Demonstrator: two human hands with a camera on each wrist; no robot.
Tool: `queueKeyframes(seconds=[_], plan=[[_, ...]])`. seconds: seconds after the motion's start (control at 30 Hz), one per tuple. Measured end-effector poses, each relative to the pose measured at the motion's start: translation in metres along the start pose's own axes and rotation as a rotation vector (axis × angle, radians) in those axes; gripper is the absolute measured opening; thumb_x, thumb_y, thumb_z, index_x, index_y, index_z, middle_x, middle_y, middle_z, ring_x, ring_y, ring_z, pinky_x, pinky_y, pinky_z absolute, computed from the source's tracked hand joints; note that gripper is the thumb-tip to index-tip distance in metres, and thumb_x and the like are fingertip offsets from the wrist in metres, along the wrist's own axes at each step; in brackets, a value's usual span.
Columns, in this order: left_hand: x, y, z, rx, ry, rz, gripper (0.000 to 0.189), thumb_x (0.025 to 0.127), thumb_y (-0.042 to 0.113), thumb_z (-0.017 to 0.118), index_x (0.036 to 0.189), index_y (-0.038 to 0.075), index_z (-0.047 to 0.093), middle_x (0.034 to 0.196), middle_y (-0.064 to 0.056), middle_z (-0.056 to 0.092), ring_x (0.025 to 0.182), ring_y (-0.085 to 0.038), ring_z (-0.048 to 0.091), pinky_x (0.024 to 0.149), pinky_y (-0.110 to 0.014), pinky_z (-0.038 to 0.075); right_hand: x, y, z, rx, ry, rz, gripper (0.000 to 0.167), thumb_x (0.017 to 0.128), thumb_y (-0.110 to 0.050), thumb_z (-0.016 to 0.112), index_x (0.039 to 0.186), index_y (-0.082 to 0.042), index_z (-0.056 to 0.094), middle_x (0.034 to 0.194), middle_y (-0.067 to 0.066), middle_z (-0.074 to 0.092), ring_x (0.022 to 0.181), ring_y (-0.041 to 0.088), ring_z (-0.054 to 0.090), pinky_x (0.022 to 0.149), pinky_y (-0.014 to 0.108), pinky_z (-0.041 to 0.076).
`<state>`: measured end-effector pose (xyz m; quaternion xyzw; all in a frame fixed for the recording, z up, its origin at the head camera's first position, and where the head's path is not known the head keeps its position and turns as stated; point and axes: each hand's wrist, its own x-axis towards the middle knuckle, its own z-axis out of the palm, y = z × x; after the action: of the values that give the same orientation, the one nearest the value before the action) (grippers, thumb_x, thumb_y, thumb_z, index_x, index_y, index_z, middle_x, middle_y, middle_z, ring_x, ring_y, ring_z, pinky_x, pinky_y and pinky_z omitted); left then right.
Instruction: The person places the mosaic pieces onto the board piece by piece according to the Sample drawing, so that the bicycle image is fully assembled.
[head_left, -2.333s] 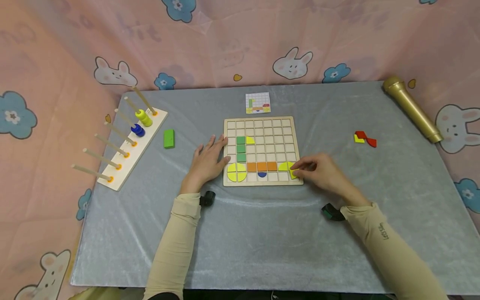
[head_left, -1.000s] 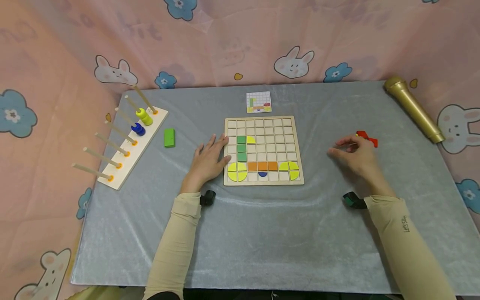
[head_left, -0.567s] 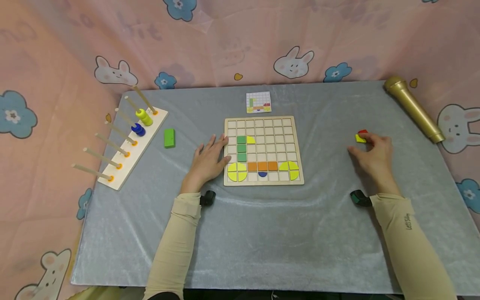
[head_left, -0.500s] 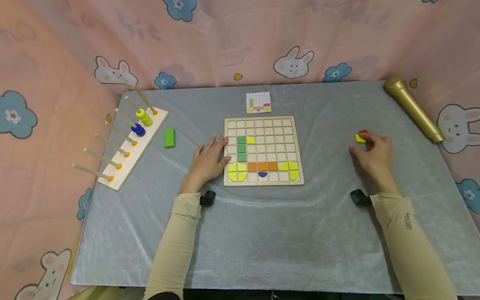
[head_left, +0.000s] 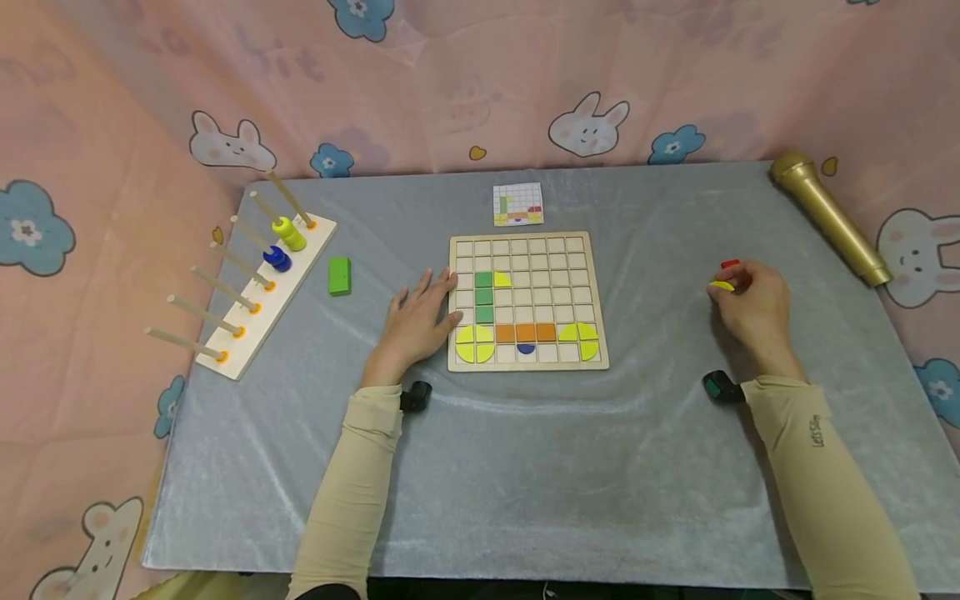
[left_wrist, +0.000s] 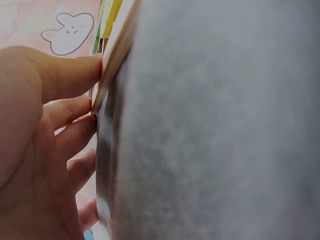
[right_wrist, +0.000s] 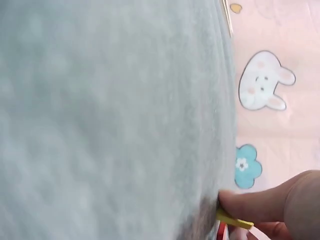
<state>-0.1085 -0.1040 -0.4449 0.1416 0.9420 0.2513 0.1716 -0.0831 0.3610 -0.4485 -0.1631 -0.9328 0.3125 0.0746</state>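
In the head view my left hand (head_left: 414,323) lies with fingers spread at the left edge of a wooden grid board (head_left: 527,238). Its thumb and fingertips touch the frame. Green, orange, yellow and blue pieces sit in some of the board's cells. Off to the right, my right hand (head_left: 756,312) pinches a small yellow piece (head_left: 722,286) between thumb and fingers. That yellow piece (right_wrist: 234,220) shows tilted under the thumb in the right wrist view. A red piece (head_left: 730,264) peeks out just beyond the fingers, partly hidden by the hand.
A small pattern card (head_left: 517,205) lies behind the board. To the left are a green block (head_left: 339,276) and a peg stand (head_left: 300,267) with blue rings (head_left: 277,259) and yellow-green rings (head_left: 288,234). A gold microphone (head_left: 828,218) lies at the far right edge.
My right hand has left the board's lower right corner, where a yellow piece now sits, moved right to the loose pieces, and tilted up another yellow piece. The left hand has stayed put.
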Motion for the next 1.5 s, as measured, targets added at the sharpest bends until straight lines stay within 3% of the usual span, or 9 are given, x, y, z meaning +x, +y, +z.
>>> queueKeyframes(seconds=[0.17, 0.3, 0.4, 0.53, 0.67, 0.8, 0.97, 1.17, 1.5], plan=[[0.0, 0.0, 0.0, 0.005, -0.003, 0.001, 0.067, 0.112, 0.035, 0.054, 0.171, 0.02, 0.025, 0.179, 0.001, 0.016, 0.168, -0.023, 0.006, 0.133, -0.057, 0.004, -0.01, -0.011, 0.007, 0.071, -0.041, -0.04, 0.025, 0.094, -0.01, 0.081, 0.111, 0.006, 0.072, 0.081, -0.009, 0.061, 0.067, -0.013, 0.046, 0.063, 0.007, 0.039], [0.0, 0.0, 0.0, -0.001, -0.005, -0.003, 0.067, 0.112, 0.034, 0.053, 0.171, 0.02, 0.024, 0.179, 0.001, 0.015, 0.168, -0.023, 0.006, 0.133, -0.057, 0.004, -0.02, -0.026, 0.013, 0.114, -0.106, -0.082, 0.026, 0.093, -0.015, 0.084, 0.11, 0.003, 0.075, 0.076, -0.022, 0.059, 0.067, -0.013, 0.052, 0.063, 0.007, 0.042], [0.0, 0.0, -0.001, -0.004, -0.006, -0.005, 0.067, 0.112, 0.034, 0.053, 0.171, 0.02, 0.024, 0.179, 0.001, 0.015, 0.168, -0.022, 0.006, 0.133, -0.057, 0.004, -0.028, -0.041, 0.017, 0.126, -0.158, -0.126, 0.024, 0.092, -0.017, 0.085, 0.11, -0.001, 0.08, 0.081, -0.014, 0.065, 0.07, -0.009, 0.054, 0.063, 0.01, 0.043], [0.0, 0.0, 0.0, -0.001, -0.004, -0.003, 0.068, 0.112, 0.035, 0.054, 0.171, 0.021, 0.024, 0.179, 0.002, 0.016, 0.168, -0.022, 0.006, 0.133, -0.057, 0.004, -0.036, -0.059, 0.02, 0.146, -0.173, -0.215, 0.022, 0.094, -0.016, 0.084, 0.112, -0.006, 0.084, 0.094, 0.008, 0.072, 0.077, 0.0, 0.053, 0.068, 0.013, 0.042], [0.0, 0.0, 0.0, -0.001, -0.002, -0.002, 0.068, 0.112, 0.034, 0.054, 0.171, 0.021, 0.025, 0.179, 0.002, 0.016, 0.168, -0.022, 0.006, 0.133, -0.057, 0.004, -0.042, -0.074, 0.025, 0.151, -0.179, -0.322, 0.024, 0.096, -0.013, 0.081, 0.119, -0.007, 0.083, 0.1, 0.015, 0.074, 0.082, -0.002, 0.052, 0.073, 0.01, 0.042], [0.0, 0.0, 0.0, -0.003, -0.001, -0.003, 0.067, 0.112, 0.035, 0.053, 0.171, 0.021, 0.024, 0.179, 0.002, 0.015, 0.168, -0.022, 0.006, 0.133, -0.057, 0.004, -0.051, -0.085, 0.034, 0.216, -0.24, -0.365, 0.026, 0.093, -0.006, 0.081, 0.119, 0.001, 0.078, 0.098, 0.019, 0.073, 0.081, -0.005, 0.056, 0.072, 0.006, 0.046], [0.001, -0.001, 0.001, -0.006, 0.0, 0.0, 0.067, 0.112, 0.035, 0.053, 0.171, 0.021, 0.024, 0.179, 0.002, 0.016, 0.168, -0.022, 0.006, 0.133, -0.057, 0.004, -0.065, -0.099, 0.045, 0.257, -0.356, -0.337, 0.018, 0.088, -0.004, 0.086, 0.102, 0.001, 0.076, 0.09, 0.016, 0.074, 0.073, 0.006, 0.063, 0.066, 0.011, 0.05], [0.0, -0.001, 0.0, -0.004, -0.001, 0.002, 0.067, 0.112, 0.035, 0.053, 0.171, 0.021, 0.024, 0.179, 0.002, 0.016, 0.168, -0.022, 0.006, 0.133, -0.057, 0.004, -0.077, -0.107, 0.054, 0.243, -0.473, -0.343, 0.013, 0.088, -0.004, 0.086, 0.1, -0.002, 0.081, 0.087, 0.011, 0.077, 0.072, 0.011, 0.066, 0.064, 0.016, 0.051], [-0.001, 0.001, -0.001, -0.006, -0.001, -0.003, 0.067, 0.112, 0.034, 0.054, 0.171, 0.02, 0.025, 0.179, 0.002, 0.016, 0.168, -0.022, 0.006, 0.133, -0.057, 0.004, -0.086, -0.107, 0.068, 0.159, -0.441, -0.466, 0.009, 0.086, -0.007, 0.088, 0.095, -0.007, 0.085, 0.096, 0.009, 0.075, 0.088, 0.022, 0.058, 0.076, 0.03, 0.043]])
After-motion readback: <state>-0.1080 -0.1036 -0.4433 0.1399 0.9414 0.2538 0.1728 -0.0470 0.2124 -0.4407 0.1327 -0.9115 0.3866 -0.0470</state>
